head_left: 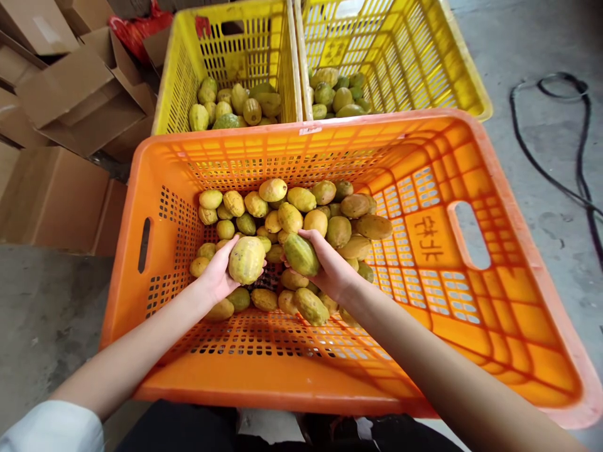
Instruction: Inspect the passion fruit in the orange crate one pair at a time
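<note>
Both of my hands are inside a large orange plastic crate (282, 376), above a pile of oval yellow and green fruits (311, 307). In my left hand (220, 273) rests a rounded yellow fruit (247, 260) with greenish stripes and dark specks. My right hand (332, 267) grips a greener oval fruit (301, 255), its thumb along the upper side. The two held fruits are apart, side by side over the middle of the pile. Most fingers of each hand are hidden beneath or behind the fruit. I cannot tell the exact kind of fruit.
Beyond the orange crate stand a left yellow crate (164, 94) and a right yellow crate (464, 59), each with similar fruits. Cardboard boxes (70, 94) and a red plastic bag (141, 31) lie at the left. A black cable (530, 160) curls on the concrete floor at the right.
</note>
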`<state>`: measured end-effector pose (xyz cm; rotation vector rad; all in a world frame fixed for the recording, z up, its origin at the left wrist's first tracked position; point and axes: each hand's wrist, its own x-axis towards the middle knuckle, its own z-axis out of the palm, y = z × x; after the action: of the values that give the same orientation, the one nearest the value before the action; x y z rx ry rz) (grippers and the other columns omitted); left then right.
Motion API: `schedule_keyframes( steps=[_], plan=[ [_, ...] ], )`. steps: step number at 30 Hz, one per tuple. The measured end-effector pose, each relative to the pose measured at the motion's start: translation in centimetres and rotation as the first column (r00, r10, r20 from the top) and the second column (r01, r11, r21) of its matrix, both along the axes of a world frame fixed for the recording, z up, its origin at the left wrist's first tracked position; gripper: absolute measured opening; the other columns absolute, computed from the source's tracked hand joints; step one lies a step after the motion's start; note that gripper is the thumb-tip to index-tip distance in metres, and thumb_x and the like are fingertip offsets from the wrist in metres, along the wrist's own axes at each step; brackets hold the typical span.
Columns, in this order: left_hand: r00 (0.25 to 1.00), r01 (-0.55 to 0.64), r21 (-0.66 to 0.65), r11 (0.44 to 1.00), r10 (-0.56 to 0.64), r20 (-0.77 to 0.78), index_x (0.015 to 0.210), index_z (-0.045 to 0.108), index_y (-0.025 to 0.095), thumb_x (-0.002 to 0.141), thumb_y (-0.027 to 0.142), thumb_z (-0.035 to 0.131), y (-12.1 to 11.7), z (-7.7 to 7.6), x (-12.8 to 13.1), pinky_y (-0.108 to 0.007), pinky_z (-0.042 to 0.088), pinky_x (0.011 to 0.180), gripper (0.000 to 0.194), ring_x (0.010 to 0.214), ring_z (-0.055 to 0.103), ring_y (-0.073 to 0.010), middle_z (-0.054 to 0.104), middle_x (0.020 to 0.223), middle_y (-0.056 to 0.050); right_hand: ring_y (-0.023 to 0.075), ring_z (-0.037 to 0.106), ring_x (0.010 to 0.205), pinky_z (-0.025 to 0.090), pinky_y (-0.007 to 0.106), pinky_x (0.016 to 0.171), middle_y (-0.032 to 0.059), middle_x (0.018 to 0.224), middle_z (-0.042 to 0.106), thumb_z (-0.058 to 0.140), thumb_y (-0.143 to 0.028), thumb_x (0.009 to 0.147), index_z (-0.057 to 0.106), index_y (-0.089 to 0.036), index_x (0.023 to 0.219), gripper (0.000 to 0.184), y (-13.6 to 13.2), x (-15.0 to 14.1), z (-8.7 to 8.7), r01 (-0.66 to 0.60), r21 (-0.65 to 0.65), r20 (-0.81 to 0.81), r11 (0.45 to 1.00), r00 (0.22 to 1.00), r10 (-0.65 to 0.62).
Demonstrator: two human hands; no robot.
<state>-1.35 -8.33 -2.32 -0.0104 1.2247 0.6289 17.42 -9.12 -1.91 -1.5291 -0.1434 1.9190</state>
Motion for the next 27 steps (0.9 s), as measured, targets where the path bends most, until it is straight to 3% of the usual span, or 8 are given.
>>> schedule_keyframes(
  steps=[6, 11, 17, 23, 27],
  plan=[
    [0.997, 0.014, -0.019, 1.000, -0.013, 0.076, 0.124, 0.059, 0.008, 0.101, 0.039, 0.040, -0.1, 0.2, 0.0, -0.042, 0.061, 0.073, 0.043, 0.082, 0.074, -0.0278, 0.073, 0.098, -0.018, 0.0183, 0.067, 0.057, 0.052, 0.025, 0.047, 0.0060, 0.067, 0.073, 0.048, -0.036, 0.094, 0.068, -0.015, 0.089, 0.029, 0.1, -0.2, 1.6, -0.026, -0.027, -0.105, 0.999, 0.994, 0.024],
    [0.995, 0.026, -0.022, 0.999, -0.024, 0.094, 0.123, 0.060, 0.010, 0.101, 0.040, 0.040, -0.3, 0.2, 0.2, -0.042, 0.061, 0.073, 0.042, 0.084, 0.073, -0.0270, 0.073, 0.099, -0.017, 0.0185, 0.068, 0.058, 0.048, 0.024, 0.043, 0.0076, 0.067, 0.074, 0.038, -0.037, 0.099, 0.068, -0.014, 0.093, 0.039, 0.3, -0.3, 2.6, -0.022, -0.086, -0.161, 0.996, 0.987, 0.008],
    [0.999, 0.048, 0.009, 0.999, -0.048, -0.002, 0.099, 0.065, 0.012, 0.093, 0.038, 0.057, -0.2, 0.6, 0.2, -0.035, 0.061, 0.061, 0.028, 0.067, 0.071, -0.0221, 0.071, 0.081, -0.011, 0.0198, 0.068, 0.059, 0.056, 0.029, 0.057, 0.0056, 0.063, 0.071, 0.039, -0.033, 0.099, 0.068, -0.016, 0.093, 0.034, 0.1, -0.3, 1.6, 0.011, -0.029, -0.117, 1.000, 0.993, -0.014],
    [0.998, 0.057, 0.041, 0.998, -0.057, 0.002, 0.091, 0.065, 0.011, 0.092, 0.032, 0.057, -0.4, 0.8, 0.4, -0.033, 0.061, 0.056, 0.022, 0.064, 0.068, -0.0202, 0.070, 0.079, -0.011, 0.0186, 0.066, 0.062, 0.056, 0.030, 0.059, 0.0042, 0.074, 0.072, 0.053, -0.040, 0.093, 0.067, -0.019, 0.088, 0.026, 0.1, -0.2, 1.1, 0.014, 0.061, -0.051, 0.998, 0.999, -0.011],
    [0.995, -0.037, 0.053, 0.998, 0.042, -0.093, 0.090, 0.064, 0.015, 0.088, 0.028, 0.063, -0.5, 0.6, 0.4, -0.032, 0.061, 0.055, 0.014, 0.061, 0.066, -0.0170, 0.069, 0.079, -0.006, 0.0151, 0.063, 0.065, 0.055, 0.026, 0.061, 0.0009, 0.076, 0.069, 0.068, -0.040, 0.084, 0.066, -0.020, 0.083, 0.020, 0.0, 0.2, 0.6, -0.028, 0.171, -0.061, 0.985, 0.997, 0.039]
  ],
)
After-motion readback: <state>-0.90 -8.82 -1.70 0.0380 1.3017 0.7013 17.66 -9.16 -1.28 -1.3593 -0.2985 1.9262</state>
